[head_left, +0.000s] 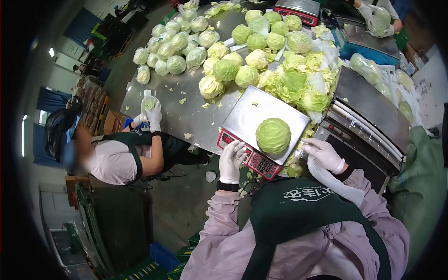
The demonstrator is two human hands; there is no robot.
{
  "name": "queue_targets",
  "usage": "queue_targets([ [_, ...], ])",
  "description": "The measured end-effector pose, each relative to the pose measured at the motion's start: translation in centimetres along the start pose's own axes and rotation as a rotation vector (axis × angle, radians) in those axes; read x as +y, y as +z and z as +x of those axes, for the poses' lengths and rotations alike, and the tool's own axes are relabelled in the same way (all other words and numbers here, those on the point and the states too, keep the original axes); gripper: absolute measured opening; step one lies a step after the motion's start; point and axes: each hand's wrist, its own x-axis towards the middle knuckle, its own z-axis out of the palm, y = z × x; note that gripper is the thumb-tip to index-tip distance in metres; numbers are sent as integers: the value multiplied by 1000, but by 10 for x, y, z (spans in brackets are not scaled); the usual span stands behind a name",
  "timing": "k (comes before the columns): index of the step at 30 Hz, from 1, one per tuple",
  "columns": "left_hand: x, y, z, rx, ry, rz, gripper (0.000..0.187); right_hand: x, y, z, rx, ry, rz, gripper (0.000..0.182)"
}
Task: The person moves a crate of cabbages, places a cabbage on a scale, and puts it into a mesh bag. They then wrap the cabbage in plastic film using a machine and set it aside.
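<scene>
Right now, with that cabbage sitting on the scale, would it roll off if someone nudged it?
Probably it could: the cabbage is round and sits on the scale's flat, smooth metal platform with no rim. It looks dense and tightly leaved, so likely heavy for its size and firm. The gloved left hand and right hand rest beside the scale, not steadying it.

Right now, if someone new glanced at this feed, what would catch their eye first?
Most likely the single green cabbage sitting alone on the scale, with the left hand at the scale's keypad and the right hand just beside its right edge. Behind it, heaps of cabbages, some bagged, cover the steel table. At the left, a co-worker holds up a wrapped cabbage.
</scene>
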Motion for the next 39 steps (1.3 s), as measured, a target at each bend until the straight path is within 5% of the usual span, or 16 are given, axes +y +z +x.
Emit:
queue_targets([
  [3,-8,28,-14,-42,30,121,29,-4,-2,4,24,-4,341,40],
  [8,-40,78,-48,-641,22,375,45,-52,11,1,-139,-55,720,47],
  [11,-60,100,-58,-833,-142,235,57,-45,31,0,-62,-103,403,50],
  [15,-54,106,-63,-777,-62,285,51,-25,34,2,138,-194,85,52],
  [20,-64,94,-54,-637,-38,331,15,-12,20,-11,75,-199,32,45],
  [22,-69,95,-53,-529,21,170,8,-9,11,-17,-56,-144,287,42],
  [26,-62,94,-50,-514,37,217,13,-4,-24,-21,-325,-131,231,32],
  [29,-41,101,-54,-367,225,340,15,-4,-50,9,-189,-226,15,24],
  [31,-39,92,-43,-260,410,385,18,20,-68,58,123,-302,134,21],
  [32,-44,81,-32,-261,547,423,24,-2,-75,68,90,-289,413,29],
  [33,-38,82,-33,-239,448,428,39,-14,-85,83,297,-171,413,43],
  [35,-43,80,-20,-189,645,664,65,-31,-90,109,460,-214,779,68],
  [39,-60,83,-5,-46,758,1164,111,-31,-63,93,601,-380,284,83],
])
